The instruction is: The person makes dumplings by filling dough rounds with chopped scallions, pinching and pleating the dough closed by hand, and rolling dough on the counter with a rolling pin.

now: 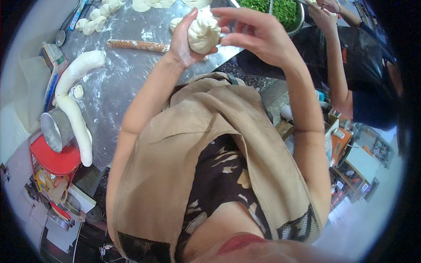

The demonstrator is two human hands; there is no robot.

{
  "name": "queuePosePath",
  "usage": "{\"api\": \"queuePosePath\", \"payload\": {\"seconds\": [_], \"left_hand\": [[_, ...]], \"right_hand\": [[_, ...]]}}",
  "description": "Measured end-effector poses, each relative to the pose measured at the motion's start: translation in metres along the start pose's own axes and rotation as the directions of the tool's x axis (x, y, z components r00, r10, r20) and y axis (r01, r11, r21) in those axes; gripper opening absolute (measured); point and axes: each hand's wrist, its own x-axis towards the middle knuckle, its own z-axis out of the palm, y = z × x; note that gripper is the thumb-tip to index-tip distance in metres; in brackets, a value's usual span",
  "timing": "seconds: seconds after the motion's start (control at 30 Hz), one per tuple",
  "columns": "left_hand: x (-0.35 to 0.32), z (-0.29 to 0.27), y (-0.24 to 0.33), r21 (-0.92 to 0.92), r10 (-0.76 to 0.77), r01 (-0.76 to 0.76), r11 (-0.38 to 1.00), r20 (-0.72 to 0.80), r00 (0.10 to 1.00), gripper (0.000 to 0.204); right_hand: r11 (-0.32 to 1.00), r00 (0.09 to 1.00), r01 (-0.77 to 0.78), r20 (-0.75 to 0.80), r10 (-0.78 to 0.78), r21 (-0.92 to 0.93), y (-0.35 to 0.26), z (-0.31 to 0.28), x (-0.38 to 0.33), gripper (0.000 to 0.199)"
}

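Fingers of the left hand curl around one pleated bun, thumb up its left side and other fingertips showing at its right; the bun is held up above the tabletop, close to its near edge. Fingers of the right hand are loosely parted at the bun's right side, thumb below the rest; whether they touch it, I cannot tell. Both elbows are bent, the right wrist turned inward.

One rolling pin lies left of the left wrist. One long dough rope bends along the tabletop's left edge, one small dough lump just beside it. Toward the far left corner sit at least six dough pieces; at the far edge, at least three flat dough rounds.

One metal bowl at the right edge holds chopped greens and one utensil. One metal pot tilts by the left edge, its contents unclear. Beyond the bowl are a co-worker's two hands.
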Motion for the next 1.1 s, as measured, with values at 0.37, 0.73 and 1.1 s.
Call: {"api": "queuePosePath", "payload": {"seconds": [0.37,0.73,1.1], "left_hand": [[0.006,-0.006,-0.034,0.146,0.377,-0.356,0.923,-0.158,0.913,0.058],[-0.004,-0.059,-0.070,-0.319,-0.174,0.084,0.944,-0.266,0.948,0.046],[0.082,-0.230,0.139,0.923,0.930,0.354,0.149,-0.252,0.266,0.048]], "right_hand": [[0.965,0.863,-0.106,-0.504,-0.031,-0.241,0.027,0.089,-0.023,0.010],[0.878,0.983,0.162,0.000,-0.181,-0.450,0.067,0.096,-0.037,0.014],[0.777,0.945,-0.305,-0.279,0.172,-0.550,0.143,0.081,-0.011,0.021]]}}
